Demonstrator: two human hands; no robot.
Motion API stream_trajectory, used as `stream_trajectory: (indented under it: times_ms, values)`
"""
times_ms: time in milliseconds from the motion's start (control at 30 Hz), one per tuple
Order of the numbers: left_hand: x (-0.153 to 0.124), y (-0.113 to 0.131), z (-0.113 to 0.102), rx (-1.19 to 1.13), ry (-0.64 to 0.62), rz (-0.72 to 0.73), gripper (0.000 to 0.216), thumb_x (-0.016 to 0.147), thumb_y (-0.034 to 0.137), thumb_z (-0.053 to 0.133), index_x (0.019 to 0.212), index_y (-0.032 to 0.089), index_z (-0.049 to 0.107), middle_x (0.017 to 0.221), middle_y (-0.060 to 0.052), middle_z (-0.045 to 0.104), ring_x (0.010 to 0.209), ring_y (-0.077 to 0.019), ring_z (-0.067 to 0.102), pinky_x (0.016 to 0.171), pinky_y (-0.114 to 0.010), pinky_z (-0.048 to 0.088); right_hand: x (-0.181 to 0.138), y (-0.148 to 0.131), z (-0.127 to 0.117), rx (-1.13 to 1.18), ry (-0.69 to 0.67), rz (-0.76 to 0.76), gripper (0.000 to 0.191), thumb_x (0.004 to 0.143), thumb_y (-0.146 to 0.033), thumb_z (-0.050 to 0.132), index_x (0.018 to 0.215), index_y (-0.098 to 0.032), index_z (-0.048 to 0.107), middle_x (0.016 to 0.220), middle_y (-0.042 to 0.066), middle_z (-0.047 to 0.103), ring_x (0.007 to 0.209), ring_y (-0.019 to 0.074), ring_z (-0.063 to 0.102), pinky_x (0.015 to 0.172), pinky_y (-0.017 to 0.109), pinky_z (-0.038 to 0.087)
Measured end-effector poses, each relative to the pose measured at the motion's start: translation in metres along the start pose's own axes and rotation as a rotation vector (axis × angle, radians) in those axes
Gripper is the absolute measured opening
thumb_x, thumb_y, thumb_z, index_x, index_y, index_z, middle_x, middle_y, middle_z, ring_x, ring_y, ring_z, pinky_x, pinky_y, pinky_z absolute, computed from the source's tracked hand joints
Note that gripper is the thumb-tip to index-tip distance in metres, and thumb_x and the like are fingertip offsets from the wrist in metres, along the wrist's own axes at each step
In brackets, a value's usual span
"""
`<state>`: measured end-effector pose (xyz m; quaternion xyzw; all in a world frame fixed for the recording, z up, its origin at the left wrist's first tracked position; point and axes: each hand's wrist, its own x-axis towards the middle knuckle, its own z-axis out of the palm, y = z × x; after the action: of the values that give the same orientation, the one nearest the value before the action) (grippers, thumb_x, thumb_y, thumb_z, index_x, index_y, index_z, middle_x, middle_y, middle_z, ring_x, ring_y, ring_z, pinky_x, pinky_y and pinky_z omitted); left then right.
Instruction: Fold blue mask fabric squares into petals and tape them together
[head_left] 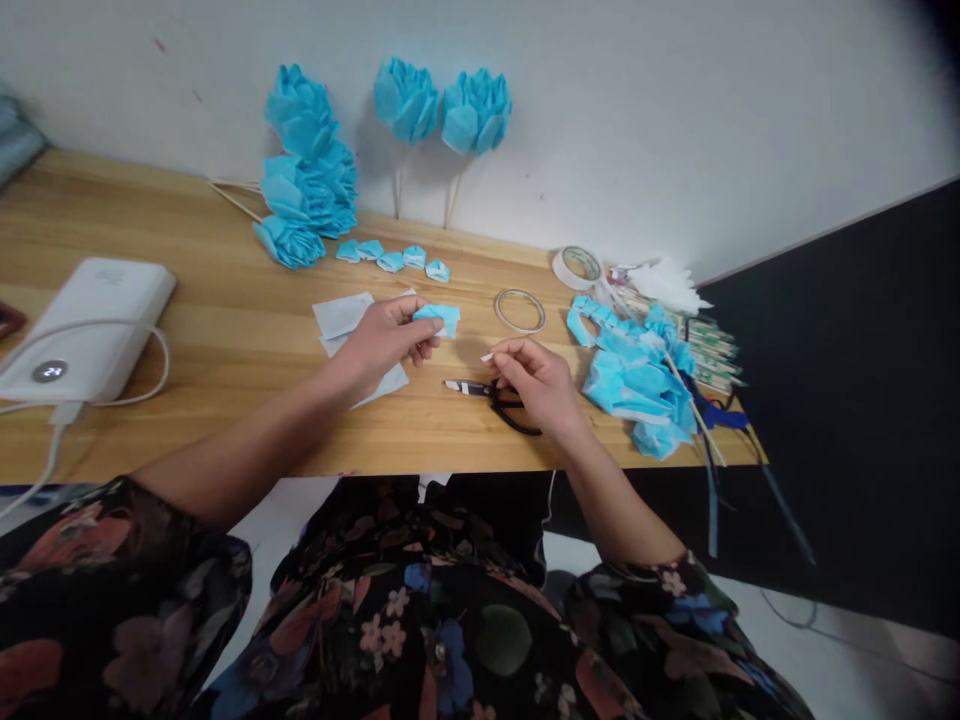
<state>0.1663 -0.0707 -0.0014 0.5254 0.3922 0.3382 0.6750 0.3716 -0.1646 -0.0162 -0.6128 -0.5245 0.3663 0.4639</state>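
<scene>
My left hand (390, 335) pinches a small folded piece of blue paper (448, 318) between thumb and fingers, above the table. To its right, my right hand (529, 375) is closed with a tiny white strip (487, 357) at its fingertips; it looks like a bit of tape, though it is too small to be sure. Black-handled scissors (510, 410) lie on the table under and beside my right hand, blades toward the left. White paper sheets (341, 315) lie partly beneath my left hand and wrist. Several folded blue petals (390, 262) sit in a row behind my hands.
Blue paper flowers on sticks (307, 190) lie at the back left, and two more flowers (476, 110) lean against the wall. A thin tape roll (520, 311) and a wider one (577, 267) lie right of centre. Crumpled blue paper (637, 380) covers the right end; a white power bank (97, 320) stands left.
</scene>
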Motion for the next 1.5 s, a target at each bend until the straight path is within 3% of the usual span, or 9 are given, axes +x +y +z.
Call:
stream_trajectory:
  times_ms: [233,333,467,600,800,1167,1500]
  values:
    - [-0.001,0.004,0.000,0.039,-0.015,-0.031,0.016,0.085,0.013,0.063,0.071,0.015,0.058,0.060,0.003,0.061,0.051,-0.0060,0.055,0.051,-0.019,0.043,0.022,-0.027,-0.003,-0.049,0.022,-0.153,0.021,0.084,-0.036,0.075,0.101,-0.025,0.072,0.094,0.001,0.075,0.077,0.0142,0.065,0.066,0.029,0.054]
    - [-0.002,0.006,0.000,0.048,-0.031,-0.039,0.016,0.086,0.012,0.063,0.071,0.015,0.058,0.060,0.003,0.061,0.052,-0.0062,0.055,0.052,-0.019,0.043,0.028,-0.037,0.002,-0.224,0.090,-0.377,0.008,0.092,-0.030,0.068,0.095,-0.025,0.073,0.092,0.000,0.076,0.077,0.0143,0.066,0.070,0.031,0.054]
    - [-0.003,0.007,0.000,0.054,-0.042,-0.053,0.016,0.087,0.010,0.061,0.071,0.015,0.059,0.059,0.003,0.060,0.051,-0.0062,0.055,0.051,-0.018,0.043,0.033,-0.041,0.012,-0.521,0.168,-0.752,0.013,0.096,-0.022,0.060,0.087,-0.023,0.069,0.080,0.001,0.074,0.075,0.0160,0.067,0.073,0.034,0.052]
    - [-0.001,0.007,0.000,0.042,-0.050,-0.064,0.018,0.087,0.009,0.060,0.070,0.016,0.058,0.058,0.003,0.060,0.050,-0.0067,0.055,0.050,-0.019,0.044,0.039,-0.033,0.020,-0.713,0.194,-0.921,0.015,0.098,-0.020,0.056,0.087,-0.025,0.066,0.079,0.003,0.073,0.076,0.0187,0.067,0.071,0.037,0.051]
    - [0.001,0.004,-0.001,0.025,-0.062,-0.049,0.019,0.086,0.009,0.061,0.069,0.017,0.058,0.054,0.003,0.059,0.047,-0.0073,0.054,0.049,-0.019,0.043,0.043,-0.023,0.023,-0.760,0.191,-1.015,0.013,0.098,-0.018,0.057,0.094,-0.025,0.066,0.082,0.003,0.071,0.077,0.0191,0.065,0.072,0.038,0.050]
    - [-0.001,0.007,0.000,0.017,-0.055,-0.041,0.020,0.085,0.008,0.061,0.067,0.016,0.056,0.053,0.003,0.059,0.047,-0.0072,0.053,0.049,-0.019,0.044,0.041,-0.022,0.028,-0.845,0.228,-1.119,0.013,0.097,-0.016,0.061,0.088,-0.025,0.063,0.081,0.003,0.071,0.076,0.0181,0.063,0.068,0.035,0.050]
    - [-0.002,0.006,0.000,-0.003,-0.053,-0.035,0.021,0.086,0.010,0.061,0.067,0.016,0.056,0.053,0.003,0.059,0.047,-0.0070,0.053,0.049,-0.019,0.044,0.041,-0.020,0.029,-0.850,0.231,-1.108,0.013,0.096,-0.015,0.061,0.090,-0.025,0.064,0.081,0.003,0.072,0.076,0.0189,0.063,0.069,0.036,0.050]
